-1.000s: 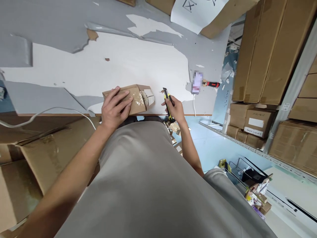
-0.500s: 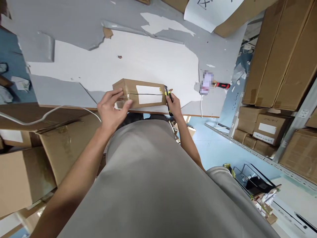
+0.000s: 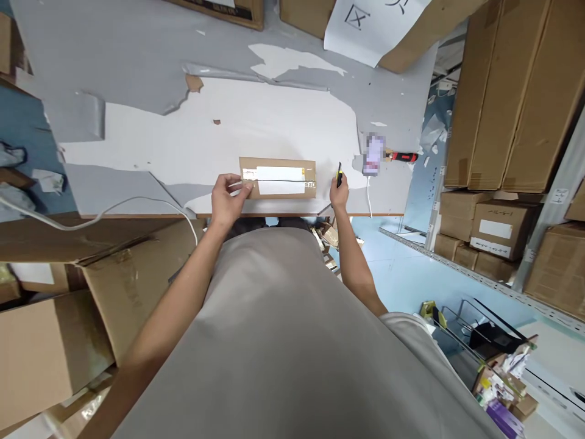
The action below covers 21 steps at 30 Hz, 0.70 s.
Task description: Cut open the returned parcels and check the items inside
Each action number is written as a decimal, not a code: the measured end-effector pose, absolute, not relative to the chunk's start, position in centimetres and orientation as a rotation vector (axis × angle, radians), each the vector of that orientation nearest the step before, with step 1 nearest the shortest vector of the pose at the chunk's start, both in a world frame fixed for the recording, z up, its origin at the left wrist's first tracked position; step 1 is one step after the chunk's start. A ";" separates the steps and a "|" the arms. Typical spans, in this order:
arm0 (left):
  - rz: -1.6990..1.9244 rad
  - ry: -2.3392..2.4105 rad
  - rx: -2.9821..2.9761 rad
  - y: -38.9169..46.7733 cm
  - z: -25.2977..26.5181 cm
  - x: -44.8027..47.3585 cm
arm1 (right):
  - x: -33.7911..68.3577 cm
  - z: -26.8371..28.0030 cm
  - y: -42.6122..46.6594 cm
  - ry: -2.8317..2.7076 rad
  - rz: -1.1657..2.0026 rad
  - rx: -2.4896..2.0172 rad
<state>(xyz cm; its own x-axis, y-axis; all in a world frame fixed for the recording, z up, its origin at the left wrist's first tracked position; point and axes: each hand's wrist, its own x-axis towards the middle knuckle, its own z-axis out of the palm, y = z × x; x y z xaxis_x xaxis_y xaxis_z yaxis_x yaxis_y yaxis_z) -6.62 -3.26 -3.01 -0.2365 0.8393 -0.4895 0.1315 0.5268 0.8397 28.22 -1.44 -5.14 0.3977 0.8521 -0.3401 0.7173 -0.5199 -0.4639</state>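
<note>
A small brown cardboard box [image 3: 278, 191] lies near the front edge of the table, with a white label and a dark slit line running lengthwise across its top. My left hand [image 3: 228, 196] grips the box's left end, thumb on the top and fingers at the far side. To the right of the box and apart from it, my right hand [image 3: 339, 194] is closed around a yellow and black utility knife [image 3: 339, 178], its tip pointing away from me.
A phone [image 3: 374, 153] on a white cable and a red-black handled tool [image 3: 404, 157] lie on the table's right side. Shelves with cardboard boxes [image 3: 496, 228] stand to the right. Open cartons [image 3: 137, 286] are at the lower left. A handwritten sheet [image 3: 365, 30] is at the back.
My right hand has drawn the knife away from the box to the right. The box now lies flatter and squarer to the table edge, my left hand still at its left end.
</note>
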 end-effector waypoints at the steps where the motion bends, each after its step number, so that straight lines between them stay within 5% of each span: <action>1: 0.814 1.713 0.811 -3.3 -2.9 -6.7 | 28.3 -5.4 -1.1 -1.334 0.810 -2.443; 21: 0.739 1.682 0.495 -3.5 -1.4 -5.6 | 21.6 2.4 -2.7 -1.157 1.245 -2.357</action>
<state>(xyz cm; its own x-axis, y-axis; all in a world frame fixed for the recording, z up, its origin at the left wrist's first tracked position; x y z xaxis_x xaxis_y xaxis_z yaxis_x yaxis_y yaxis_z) -5.56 -3.49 -1.44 -0.2357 0.6722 -0.7018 -0.0621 0.7103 0.7012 21.61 -2.74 2.41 0.3251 0.7369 -0.5926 0.5369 -0.6597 -0.5258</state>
